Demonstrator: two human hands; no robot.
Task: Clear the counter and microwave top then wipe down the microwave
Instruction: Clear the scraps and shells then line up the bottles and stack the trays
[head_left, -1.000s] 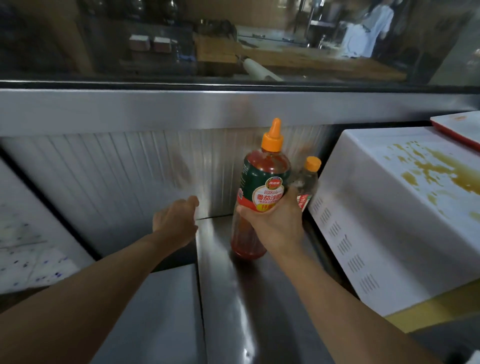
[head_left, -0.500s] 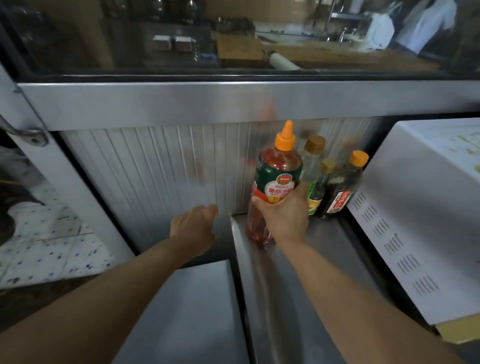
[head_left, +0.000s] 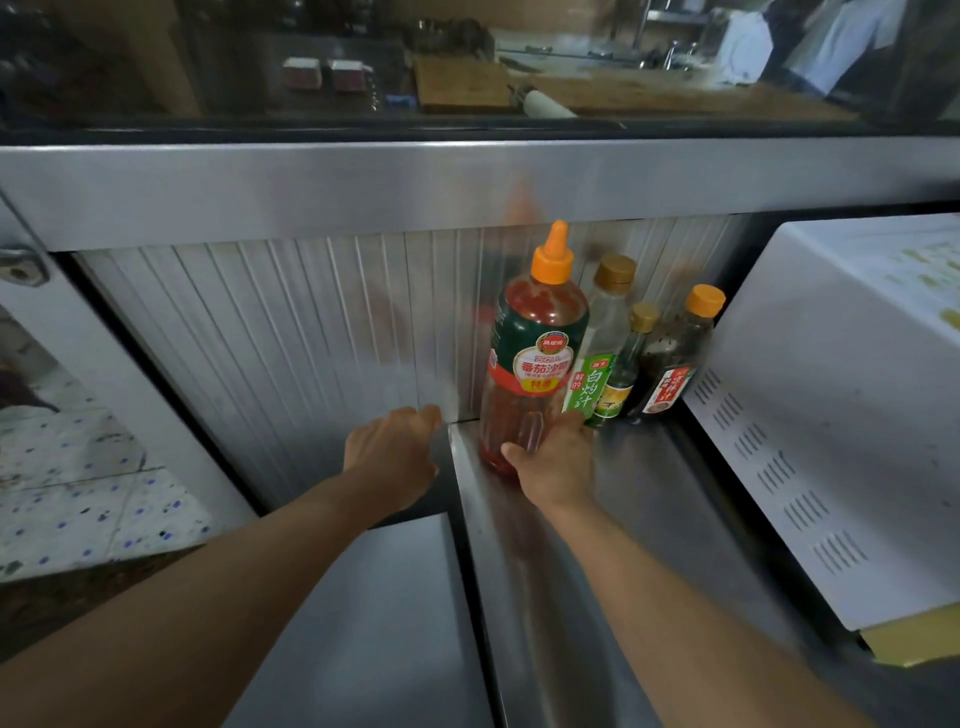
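Observation:
A tall ketchup bottle (head_left: 537, 358) with an orange nozzle cap stands upright at the back left corner of the steel counter (head_left: 649, 519). My right hand (head_left: 558, 462) grips its lower part, thumb on the left and fingers on the right. Just left of the counter edge, my left hand (head_left: 389, 452) hovers near the ribbed metal wall (head_left: 285, 338), fingers loosely curled and holding nothing. The white microwave (head_left: 831, 415) sits on the right, yellow stains on its top.
Three smaller sauce bottles (head_left: 626, 364) stand in a row against the wall between the ketchup and the microwave. A lower steel surface (head_left: 374, 623) lies left of the counter. Speckled floor tiles (head_left: 78, 493) show at far left. A steel ledge and glass run overhead.
The ketchup bottle has moved left and back to the counter's rear corner and now stands on it. My right hand has slid down to its base. The view has shifted left.

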